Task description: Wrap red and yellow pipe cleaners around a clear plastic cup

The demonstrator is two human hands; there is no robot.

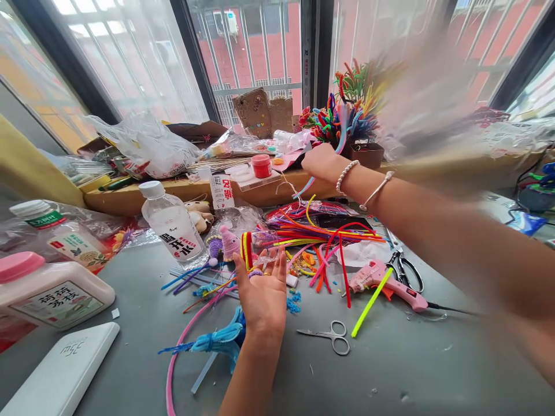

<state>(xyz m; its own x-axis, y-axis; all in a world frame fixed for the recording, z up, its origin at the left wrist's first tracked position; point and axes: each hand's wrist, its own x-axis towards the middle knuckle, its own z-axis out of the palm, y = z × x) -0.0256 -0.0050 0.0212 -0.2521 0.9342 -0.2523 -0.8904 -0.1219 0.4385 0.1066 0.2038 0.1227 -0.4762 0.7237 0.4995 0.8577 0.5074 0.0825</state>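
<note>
Right hand (319, 162) is up over the far edge of the tabletop (390, 370), fingers closed on a light blue pipe cleaner (341, 134) that rises from the fist beside the colourful bunch in the brown pot (366, 155). A pearl bracelet (347, 175) and a silver bangle (376, 190) sit on that wrist. Left hand (262, 294) rests mid-table, palm up and open, fingers spread, holding nothing I can make out. A yellow and red bent cleaner (246, 249) stands just past its fingertips. Small scissors (330, 335) lie just right of that wrist, the pink glue gun (385, 283) farther right.
</note>
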